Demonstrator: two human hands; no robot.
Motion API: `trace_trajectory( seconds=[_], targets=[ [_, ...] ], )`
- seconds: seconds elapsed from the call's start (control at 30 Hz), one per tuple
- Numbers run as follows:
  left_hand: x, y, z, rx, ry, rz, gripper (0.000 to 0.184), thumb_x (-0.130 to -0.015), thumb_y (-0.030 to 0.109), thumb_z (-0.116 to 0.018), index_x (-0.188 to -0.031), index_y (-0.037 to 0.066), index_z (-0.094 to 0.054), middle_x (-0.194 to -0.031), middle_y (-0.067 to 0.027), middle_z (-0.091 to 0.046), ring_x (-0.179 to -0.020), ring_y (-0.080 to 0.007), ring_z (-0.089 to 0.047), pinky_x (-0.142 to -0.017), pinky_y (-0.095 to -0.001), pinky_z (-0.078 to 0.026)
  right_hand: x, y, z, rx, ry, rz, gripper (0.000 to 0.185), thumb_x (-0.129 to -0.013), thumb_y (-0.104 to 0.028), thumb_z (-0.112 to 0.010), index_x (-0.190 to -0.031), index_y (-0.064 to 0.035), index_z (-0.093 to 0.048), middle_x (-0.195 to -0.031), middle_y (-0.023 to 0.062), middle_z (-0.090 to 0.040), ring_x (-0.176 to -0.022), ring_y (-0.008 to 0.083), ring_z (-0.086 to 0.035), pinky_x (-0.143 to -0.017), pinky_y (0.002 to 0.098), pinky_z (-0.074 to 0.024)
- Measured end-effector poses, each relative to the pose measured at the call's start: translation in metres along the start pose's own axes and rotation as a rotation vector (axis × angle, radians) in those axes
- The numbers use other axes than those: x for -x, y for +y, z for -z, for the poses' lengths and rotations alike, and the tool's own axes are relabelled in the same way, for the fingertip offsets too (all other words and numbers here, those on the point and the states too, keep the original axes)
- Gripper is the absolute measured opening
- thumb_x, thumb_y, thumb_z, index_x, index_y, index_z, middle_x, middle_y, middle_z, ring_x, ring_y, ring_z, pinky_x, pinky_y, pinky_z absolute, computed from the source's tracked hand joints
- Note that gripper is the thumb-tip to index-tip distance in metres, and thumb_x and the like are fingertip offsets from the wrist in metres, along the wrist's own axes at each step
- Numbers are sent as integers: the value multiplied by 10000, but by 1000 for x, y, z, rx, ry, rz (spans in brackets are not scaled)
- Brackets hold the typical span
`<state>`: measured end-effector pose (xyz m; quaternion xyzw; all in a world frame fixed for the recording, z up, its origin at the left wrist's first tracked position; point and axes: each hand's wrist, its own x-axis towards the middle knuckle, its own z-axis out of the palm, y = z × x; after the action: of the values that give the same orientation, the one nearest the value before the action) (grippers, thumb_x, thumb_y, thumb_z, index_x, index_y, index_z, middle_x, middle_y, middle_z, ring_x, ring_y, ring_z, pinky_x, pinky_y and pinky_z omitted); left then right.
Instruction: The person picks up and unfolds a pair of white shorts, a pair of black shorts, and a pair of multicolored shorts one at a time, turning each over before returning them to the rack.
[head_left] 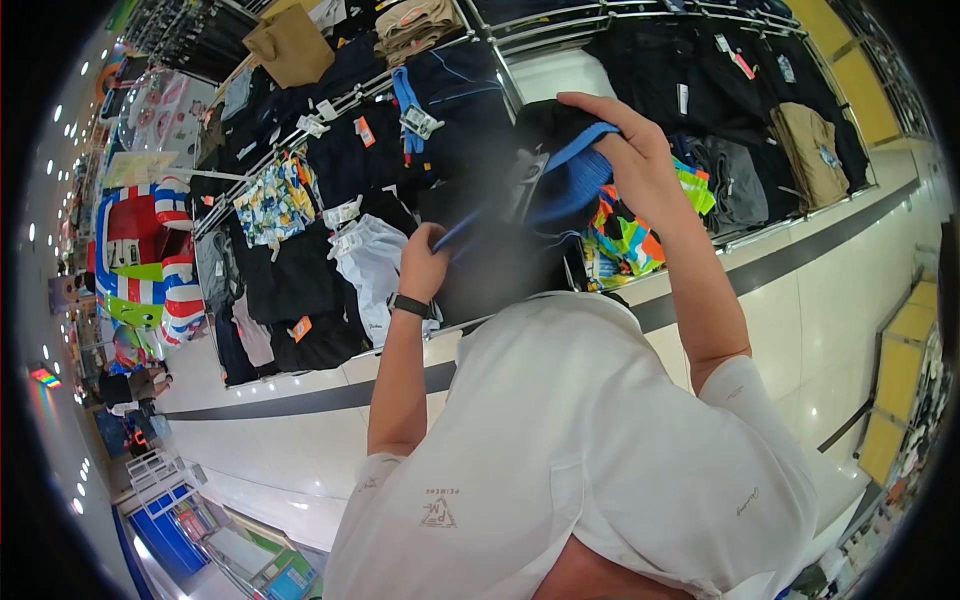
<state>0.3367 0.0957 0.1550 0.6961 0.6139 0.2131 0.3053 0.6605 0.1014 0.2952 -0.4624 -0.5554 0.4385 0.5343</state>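
Note:
Both hands hold up a black garment [480,265] with a ribbed blue waistband [585,165]. Its lower part is smeared by motion, so I cannot tell whether it is shorts or trousers. A pale tag, also blurred, hangs at the waistband. My left hand [425,262], with a dark watch at the wrist, pinches the blue edge on the left side. On the right, my right hand [640,165] grips the other end of the waistband, thumb and fingers closed round it. Behind the garment is a display of folded clothes; white shorts [372,265] lie near my left hand.
Metal rails [500,75] frame the display. Floral shorts [277,200], bright multicoloured clothes [625,235] and khaki trousers [808,155] lie on it. A brown paper bag [290,45] stands at the back. A colourful kiddie ride [145,260] is left; tiled floor [790,300] runs along the front.

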Motion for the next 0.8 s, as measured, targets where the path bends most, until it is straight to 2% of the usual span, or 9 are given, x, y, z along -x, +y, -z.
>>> trace_trajectory(
  seconds=[0.1,0.17,0.2,0.3,0.33,0.37,0.43,0.6,0.8],
  targets=[
    [-9,-24,1,23,-33,42,212,-779,4,-572,-988,5,-606,-879,-119,-643,-748,-200,-650,-642,-321,-515,-4,5,8,174,23,92,358,-850,-24,-518,-1189,-40,-630,-957,90,-626,-871,242,-624,-798,314,-490],
    [-21,6,33,148,55,143,201,-769,27,-598,-968,19,-617,-854,-114,-637,-635,-220,-639,-546,-313,-511,-10,7,19,620,82,251,350,-829,-32,-540,-1161,-70,-644,-1018,119,-637,-930,311,-631,-829,364,-496],
    [-33,12,53,130,67,79,194,-776,26,-584,-969,17,-611,-824,-99,-622,-600,-194,-625,-505,-292,-497,-15,1,23,648,80,224,400,-811,49,-484,-1174,-36,-629,-1053,116,-608,-906,266,-598,-818,273,-457],
    [-57,72,119,128,82,-94,191,-812,27,-534,-990,7,-601,-759,-71,-591,-573,-139,-601,-468,-276,-482,-39,-11,46,753,180,357,389,-806,16,-501,-1166,-45,-635,-1120,107,-619,-1026,262,-613,-894,294,-459],
    [-60,97,138,153,79,-105,192,-828,39,-525,-1000,9,-605,-744,-55,-582,-565,-121,-585,-469,-267,-473,-48,-19,52,801,236,458,337,-838,-86,-522,-1141,-109,-668,-1126,86,-626,-1010,305,-621,-887,358,-490],
    [-62,120,155,179,77,-117,195,-844,51,-517,-1010,11,-610,-730,-39,-573,-557,-102,-569,-471,-257,-464,-55,-27,57,819,273,538,309,-847,-96,-514,-1111,-96,-675,-1068,101,-646,-973,306,-631,-866,375,-499],
    [-71,150,181,209,71,-170,198,-874,88,-509,-1023,18,-618,-732,-12,-562,-545,-80,-540,-482,-231,-438,-53,-90,52,797,232,333,327,-796,-30,-508,-1073,-19,-680,-1024,188,-600,-1013,332,-589,-901,382,-454],
    [-75,195,209,331,34,-175,203,-910,157,-535,-1038,29,-626,-798,24,-553,-592,-48,-493,-528,-206,-421,-72,-115,70,695,197,342,296,-814,-64,-480,-1013,22,-681,-930,196,-650,-912,325,-632,-823,359,-483],
    [-79,203,235,128,11,-202,304,-941,307,-594,-1057,34,-660,-798,26,-554,-604,-48,-474,-531,-214,-389,-81,-129,79,664,146,197,278,-807,-94,-491,-964,34,-681,-858,202,-686,-826,266,-655,-778,354,-496]
  ],
)
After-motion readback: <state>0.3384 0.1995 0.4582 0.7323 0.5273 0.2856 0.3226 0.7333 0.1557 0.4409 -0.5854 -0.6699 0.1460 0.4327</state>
